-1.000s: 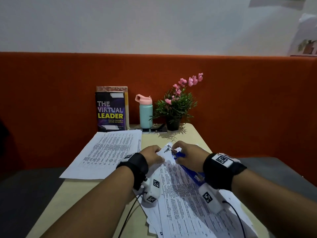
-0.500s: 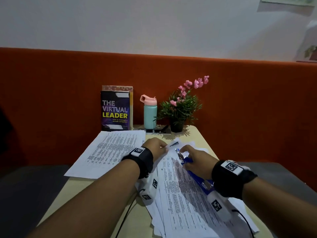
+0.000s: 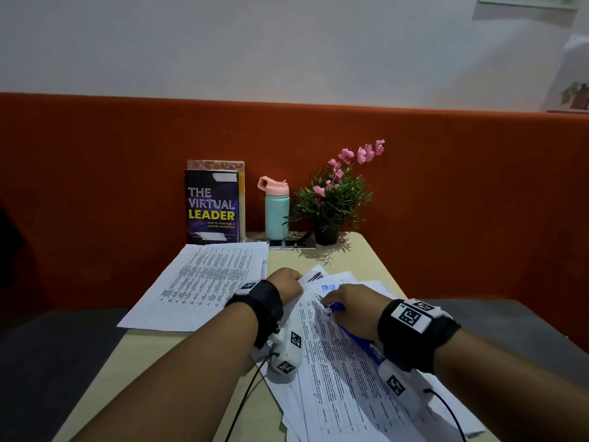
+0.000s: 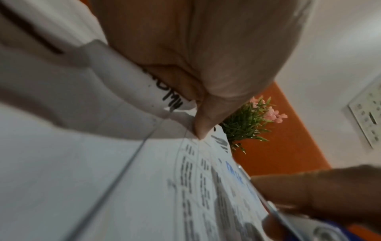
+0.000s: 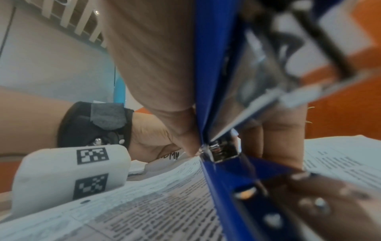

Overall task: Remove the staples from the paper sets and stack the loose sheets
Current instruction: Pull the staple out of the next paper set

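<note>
A fanned pile of printed paper sets [image 3: 344, 362] lies on the table's right half. My left hand [image 3: 287, 283] pinches the top corner of a folded-up sheet [image 4: 144, 91] between thumb and fingers. My right hand [image 3: 350, 306] grips a blue stapler-type tool [image 3: 357, 336], its metal tip [image 5: 221, 149] down on the top page near that corner. A separate stack of loose printed sheets [image 3: 204, 282] lies flat at the left. No staple can be made out.
At the table's far edge stand a dark book [image 3: 212, 207], a teal bottle with a pink lid [image 3: 276, 208] and a potted plant with pink flowers [image 3: 331, 205]. An orange padded wall rises behind. The beige table [image 3: 360, 256] ends close on the right.
My right hand has brought the blue tool down and nearer, from above the corner onto the top page. My left hand has kept hold of the corner. The head view shifted slightly.
</note>
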Available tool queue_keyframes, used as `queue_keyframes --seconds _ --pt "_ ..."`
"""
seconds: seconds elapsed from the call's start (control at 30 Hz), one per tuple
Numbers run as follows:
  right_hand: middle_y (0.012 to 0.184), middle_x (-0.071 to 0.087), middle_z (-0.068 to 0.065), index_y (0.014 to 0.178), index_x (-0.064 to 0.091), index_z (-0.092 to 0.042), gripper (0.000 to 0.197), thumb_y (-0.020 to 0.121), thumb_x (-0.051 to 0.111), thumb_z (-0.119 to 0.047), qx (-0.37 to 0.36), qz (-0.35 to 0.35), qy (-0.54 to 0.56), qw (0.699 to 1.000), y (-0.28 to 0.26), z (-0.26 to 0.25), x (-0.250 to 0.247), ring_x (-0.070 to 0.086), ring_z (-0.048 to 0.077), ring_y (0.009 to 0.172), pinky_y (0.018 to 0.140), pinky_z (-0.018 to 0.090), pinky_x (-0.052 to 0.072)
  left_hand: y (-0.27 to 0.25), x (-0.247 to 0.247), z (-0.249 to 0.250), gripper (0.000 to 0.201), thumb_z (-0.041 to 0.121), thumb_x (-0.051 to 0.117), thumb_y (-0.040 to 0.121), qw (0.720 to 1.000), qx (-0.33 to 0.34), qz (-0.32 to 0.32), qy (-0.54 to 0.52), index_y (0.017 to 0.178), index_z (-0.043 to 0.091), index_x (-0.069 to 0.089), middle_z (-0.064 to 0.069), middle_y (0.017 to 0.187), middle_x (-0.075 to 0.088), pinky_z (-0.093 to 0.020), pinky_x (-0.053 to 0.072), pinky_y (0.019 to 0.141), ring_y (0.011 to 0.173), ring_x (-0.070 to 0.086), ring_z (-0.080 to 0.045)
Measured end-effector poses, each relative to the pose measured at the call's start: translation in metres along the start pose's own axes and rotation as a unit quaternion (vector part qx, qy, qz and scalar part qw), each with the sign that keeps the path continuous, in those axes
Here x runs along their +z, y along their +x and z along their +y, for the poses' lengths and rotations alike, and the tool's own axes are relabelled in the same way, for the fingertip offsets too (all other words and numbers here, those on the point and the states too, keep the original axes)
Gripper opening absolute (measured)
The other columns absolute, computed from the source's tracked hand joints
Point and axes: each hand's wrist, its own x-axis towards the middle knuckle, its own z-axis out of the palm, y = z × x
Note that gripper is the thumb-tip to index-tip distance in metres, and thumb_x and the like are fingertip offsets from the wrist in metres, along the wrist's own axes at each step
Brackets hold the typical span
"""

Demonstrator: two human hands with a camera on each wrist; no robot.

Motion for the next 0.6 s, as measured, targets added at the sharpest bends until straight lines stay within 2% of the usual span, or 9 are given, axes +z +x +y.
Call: queue_keyframes --seconds 0.07,0.17,0.2,0.3,0.4,0.47,0.53,0.6 --pt "0.137 0.055 0.008 0.137 0.056 -0.025 0.041 0.098 0.045 -0.017 -0.006 -0.005 -0.016 1.000 0.006 -0.002 0.001 0.052 0.027 0.122 0.098 0.035 0.044 0.002 0.001 -0.005 0.027 -0.002 0.047 0.087 1.000 -0.002 -0.012 -0.027 0.100 0.004 0.069 -0.008 0.082 0.060 -0.021 0.038 0.059 0.070 0.053 -0.021" --pt "0.118 0.060 0.010 0.128 0.063 -0.021 0.037 0.097 0.043 -0.013 -0.008 -0.023 -0.030 0.999 0.014 -0.009 0.000 0.054 0.029 0.107 0.084 0.032 0.042 0.000 0.001 -0.007 0.025 -0.006 0.046 0.086 0.997 -0.002 -0.025 -0.069 0.091 0.008 0.067 -0.008 0.084 0.061 -0.024 0.040 0.066 0.077 0.053 -0.022" --pt "0.114 0.060 0.010 0.127 0.063 -0.020 0.037 0.097 0.043 -0.012 -0.006 -0.025 -0.031 0.999 0.017 -0.011 -0.002 0.054 0.029 0.104 0.083 0.032 0.043 0.000 0.000 -0.008 0.023 -0.006 0.047 0.085 0.997 -0.001 -0.026 -0.076 0.087 0.009 0.064 -0.008 0.083 0.060 -0.024 0.040 0.067 0.077 0.052 -0.021" --pt "0.120 0.064 0.007 0.126 0.065 -0.022 0.040 0.096 0.042 -0.011 -0.008 -0.027 -0.038 0.999 0.024 -0.016 -0.006 0.056 0.028 0.107 0.089 0.034 0.048 0.000 -0.001 -0.009 0.025 -0.007 0.047 0.083 0.996 -0.007 -0.027 -0.082 0.070 0.012 0.056 -0.006 0.072 0.054 -0.024 0.038 0.064 0.070 0.048 -0.021" --pt "0.109 0.067 0.005 0.117 0.068 -0.024 0.038 0.094 0.041 -0.010 -0.017 -0.026 -0.044 0.999 0.030 -0.019 -0.007 0.058 0.027 0.098 0.086 0.035 0.051 0.000 -0.001 -0.010 0.034 -0.008 0.046 0.085 0.996 -0.015 -0.022 -0.084 0.061 0.016 0.050 -0.002 0.063 0.048 -0.022 0.034 0.057 0.061 0.043 -0.018" --pt "0.120 0.066 0.004 0.123 0.065 -0.027 0.041 0.093 0.043 -0.012 -0.013 -0.011 -0.041 0.999 0.033 -0.020 -0.005 0.059 0.027 0.106 0.092 0.038 0.051 0.000 -0.002 -0.008 0.032 -0.008 0.046 0.085 0.996 -0.014 -0.033 -0.077 0.063 0.014 0.052 -0.003 0.065 0.050 -0.022 0.034 0.056 0.061 0.043 -0.017" --pt "0.129 0.061 0.004 0.129 0.060 -0.026 0.041 0.093 0.045 -0.012 -0.004 0.012 -0.024 1.000 0.034 -0.021 -0.003 0.058 0.027 0.113 0.093 0.038 0.050 0.001 -0.004 -0.008 0.021 -0.006 0.050 0.083 0.997 -0.006 -0.049 -0.064 0.076 0.010 0.061 -0.008 0.077 0.059 -0.024 0.039 0.065 0.072 0.050 -0.022" --pt "0.131 0.058 0.005 0.129 0.056 -0.023 0.040 0.093 0.046 -0.011 -0.005 0.021 -0.009 1.000 0.035 -0.021 -0.002 0.056 0.027 0.113 0.090 0.035 0.049 0.002 -0.006 -0.008 0.017 -0.005 0.056 0.080 0.997 -0.004 -0.060 -0.057 0.085 0.009 0.064 -0.009 0.087 0.061 -0.027 0.040 0.074 0.082 0.051 -0.023"
